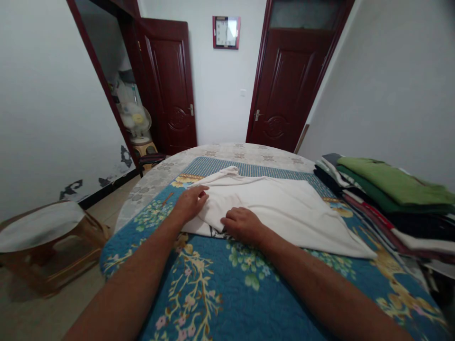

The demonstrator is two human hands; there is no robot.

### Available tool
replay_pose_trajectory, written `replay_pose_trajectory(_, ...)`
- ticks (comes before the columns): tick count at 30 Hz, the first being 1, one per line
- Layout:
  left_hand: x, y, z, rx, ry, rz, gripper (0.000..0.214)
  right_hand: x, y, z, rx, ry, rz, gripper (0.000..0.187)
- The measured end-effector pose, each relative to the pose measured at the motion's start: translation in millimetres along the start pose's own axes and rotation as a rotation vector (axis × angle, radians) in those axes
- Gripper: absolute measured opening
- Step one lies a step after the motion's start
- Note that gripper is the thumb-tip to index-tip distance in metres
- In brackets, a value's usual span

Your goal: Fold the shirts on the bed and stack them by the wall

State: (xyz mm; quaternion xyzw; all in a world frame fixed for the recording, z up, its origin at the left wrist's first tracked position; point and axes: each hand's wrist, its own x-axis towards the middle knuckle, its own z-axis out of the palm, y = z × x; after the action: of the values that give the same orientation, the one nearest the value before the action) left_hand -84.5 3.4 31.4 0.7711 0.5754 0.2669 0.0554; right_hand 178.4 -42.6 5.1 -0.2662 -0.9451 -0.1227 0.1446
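A white shirt (284, 203) lies folded lengthwise across the blue floral quilted cover, its surface slightly wrinkled. At its left end, a bit of black print shows along the near edge. My left hand (191, 202) rests on that left end, fingers loosely extended over the cloth. Just right of it, my right hand (243, 226) has its fingers curled on the near part of the shirt, pinching the fabric; the fingertips are partly hidden. A raised fold of cloth stands at the shirt's far left side.
The quilted cover (199, 293) lies over a round table with a patterned pale tablecloth (142, 189). A stack of folded clothes (394, 184) sits at the right. A stool (42, 232) stands on the floor at left. Two dark red doors and a wall clock (226, 32) are behind.
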Motion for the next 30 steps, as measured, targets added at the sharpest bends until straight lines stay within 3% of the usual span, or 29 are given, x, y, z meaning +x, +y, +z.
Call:
replay_pose_trajectory(4, -9, 25, 16.3, -0.14, -0.087, 0.133, 0.04, 4, -5, 0, -0.021, 0.045, 0.013, 0.008)
replay_pose_trajectory(9, -1, 23, 18.0, -0.174, -0.004, 0.155, 0.04, 7, -13, 4, 0.005, 0.04, 0.002, 0.012)
replay_pose_trajectory(13, 2, 25, 19.5, -0.19, -0.038, 0.155, 0.044, 3, -10, -3, 0.068, 0.007, -0.017, 0.018)
replay_pose_trajectory(15, 2, 30, 23.5, -0.183, -0.081, 0.172, 0.047, 0, -3, -9, 0.099, 0.05, 0.096, 0.021)
replay_pose_trajectory(18, 2, 39, 35.0, -0.121, -0.168, 0.23, 0.054, -8, 13, -14, 0.055, 0.124, 0.405, 0.025)
replay_pose_trajectory(22, -3, 51, 58.8, 0.096, -0.236, 0.333, 0.062, -23, 34, -11, -0.048, -0.01, 0.721, 0.022)
replay_pose_trajectory(25, -11, 53, 74.6, 0.266, -0.212, 0.348, 0.065, -34, 36, -7, -0.041, -0.084, 0.758, 0.022)
replay_pose_trajectory(30, -16, 46, 82.6, 0.318, -0.208, 0.341, 0.067, -59, 27, -7, -0.003, -0.048, 0.664, 0.034)
